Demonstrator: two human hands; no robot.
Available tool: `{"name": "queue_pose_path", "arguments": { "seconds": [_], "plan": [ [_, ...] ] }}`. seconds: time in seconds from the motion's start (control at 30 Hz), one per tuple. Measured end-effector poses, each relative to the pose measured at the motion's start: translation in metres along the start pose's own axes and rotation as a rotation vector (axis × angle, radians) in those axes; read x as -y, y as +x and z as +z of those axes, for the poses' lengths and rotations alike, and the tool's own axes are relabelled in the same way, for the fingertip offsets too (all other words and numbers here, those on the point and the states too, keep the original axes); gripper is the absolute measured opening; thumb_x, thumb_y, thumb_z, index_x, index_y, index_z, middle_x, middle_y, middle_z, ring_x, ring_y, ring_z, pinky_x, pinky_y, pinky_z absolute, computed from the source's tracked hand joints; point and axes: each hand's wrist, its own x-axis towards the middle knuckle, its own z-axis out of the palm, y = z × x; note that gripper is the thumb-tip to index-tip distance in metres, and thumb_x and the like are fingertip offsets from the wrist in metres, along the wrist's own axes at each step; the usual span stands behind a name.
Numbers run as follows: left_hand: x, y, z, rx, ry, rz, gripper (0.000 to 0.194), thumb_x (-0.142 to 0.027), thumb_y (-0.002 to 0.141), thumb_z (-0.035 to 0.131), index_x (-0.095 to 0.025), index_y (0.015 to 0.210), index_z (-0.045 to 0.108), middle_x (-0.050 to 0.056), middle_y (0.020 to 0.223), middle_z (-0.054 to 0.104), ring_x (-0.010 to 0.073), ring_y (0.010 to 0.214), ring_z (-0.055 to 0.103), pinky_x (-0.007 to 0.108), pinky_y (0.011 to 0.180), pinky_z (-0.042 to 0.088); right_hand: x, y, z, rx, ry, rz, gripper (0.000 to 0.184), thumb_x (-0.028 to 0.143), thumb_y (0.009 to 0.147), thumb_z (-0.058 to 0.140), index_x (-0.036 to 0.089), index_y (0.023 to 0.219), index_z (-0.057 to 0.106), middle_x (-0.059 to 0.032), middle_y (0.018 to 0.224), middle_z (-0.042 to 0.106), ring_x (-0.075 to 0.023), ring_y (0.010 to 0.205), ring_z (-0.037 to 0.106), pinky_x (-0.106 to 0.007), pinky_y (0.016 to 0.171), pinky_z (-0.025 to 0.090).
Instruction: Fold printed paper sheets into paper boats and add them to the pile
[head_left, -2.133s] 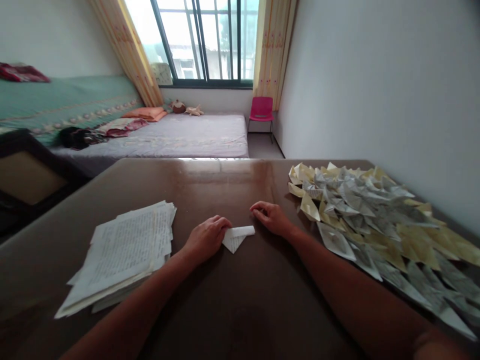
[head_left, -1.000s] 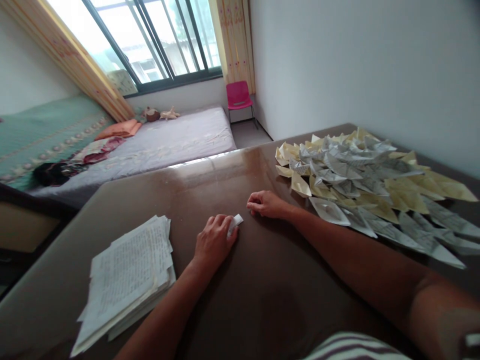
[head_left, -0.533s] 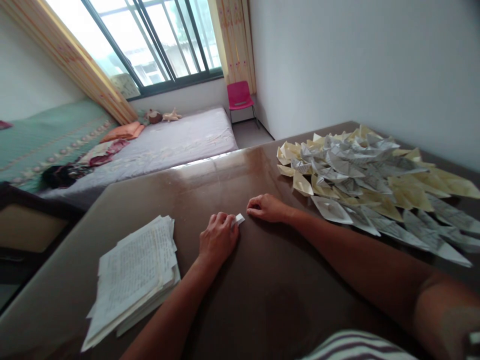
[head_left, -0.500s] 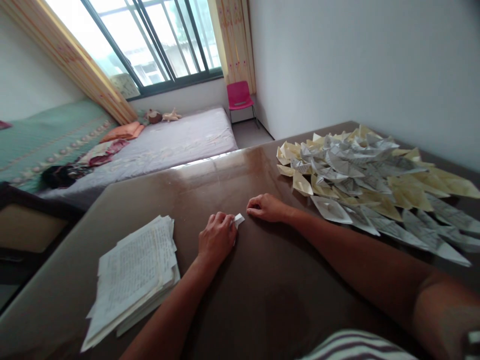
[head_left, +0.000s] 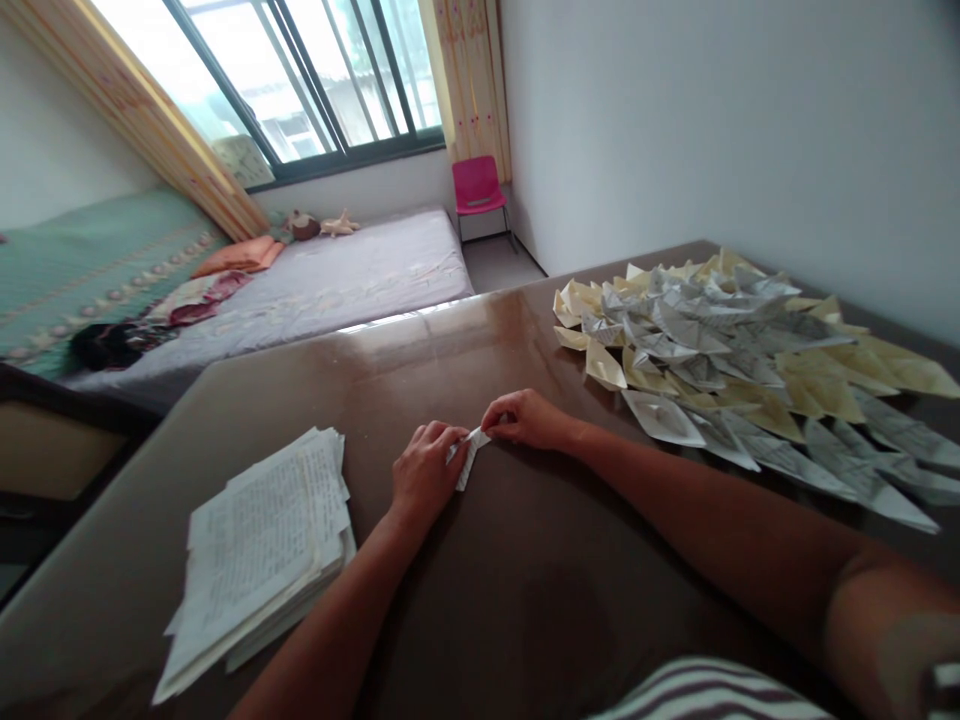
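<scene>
A small folded strip of paper (head_left: 470, 456) lies on the brown table between my hands. My left hand (head_left: 429, 464) grips its left side, fingers bent over it. At the upper right end, my right hand (head_left: 523, 418) pinches the paper between thumb and forefinger. Left of my left forearm lies a stack of handwritten paper sheets (head_left: 259, 540). To the right, beyond my right forearm, many folded paper boats (head_left: 690, 330) in white and pale yellow are heaped together.
The glossy brown table (head_left: 360, 400) meets a white wall on the right. Past its far edge is a bed (head_left: 375, 265) with an orange pillow (head_left: 238, 256) and soft toys. A pink chair (head_left: 478, 185) stands near the window.
My right hand has moved left and now pinches the paper's end. My left hand has shifted slightly left, and more of the folded paper shows.
</scene>
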Motion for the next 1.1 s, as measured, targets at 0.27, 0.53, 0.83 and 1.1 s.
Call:
{"name": "queue_pose_path", "arguments": {
  "seconds": [0.27, 0.53, 0.83, 1.1],
  "plan": [
    [0.006, 0.003, 0.001, -0.003, -0.051, -0.016, 0.029, -0.040, 0.095, 0.039, -0.028, 0.095, 0.065, 0.001, 0.099, 0.065, 0.0175, 0.095, 0.057, 0.026, 0.074, 0.043, 0.002, -0.003, -0.013, 0.050, -0.246, -0.170, 0.021, 0.026, 0.077, 0.069, 0.024, 0.098, 0.071, -0.0014, 0.096, 0.064, -0.0123, 0.075, 0.058, -0.022, 0.069, 0.039],
    [0.011, 0.005, 0.003, -0.008, -0.100, -0.047, 0.030, -0.042, 0.094, 0.040, -0.026, 0.094, 0.067, 0.001, 0.095, 0.065, 0.0166, 0.088, 0.059, 0.026, 0.071, 0.042, 0.003, -0.004, -0.006, 0.079, -0.233, -0.074, 0.026, 0.024, 0.078, 0.065, 0.022, 0.103, 0.060, 0.0040, 0.075, 0.064, -0.0106, 0.062, 0.055, -0.020, 0.059, 0.035],
    [0.010, 0.004, 0.003, 0.007, -0.089, -0.017, 0.029, -0.044, 0.093, 0.043, -0.029, 0.092, 0.068, 0.001, 0.098, 0.064, 0.0170, 0.092, 0.058, 0.026, 0.073, 0.043, -0.004, -0.001, -0.003, 0.059, -0.268, -0.212, 0.017, 0.029, 0.089, 0.057, 0.026, 0.096, 0.072, -0.0007, 0.096, 0.068, -0.0149, 0.087, 0.062, -0.023, 0.076, 0.040],
    [0.008, 0.002, 0.004, -0.010, -0.030, 0.017, 0.027, -0.046, 0.091, 0.047, -0.030, 0.093, 0.068, 0.000, 0.099, 0.063, 0.0180, 0.096, 0.056, 0.026, 0.075, 0.044, 0.015, -0.003, 0.005, 0.044, -0.486, -0.043, 0.023, 0.038, 0.092, 0.050, 0.026, 0.094, 0.069, -0.0008, 0.101, 0.066, -0.0154, 0.085, 0.062, -0.024, 0.068, 0.038]
  ]
}}
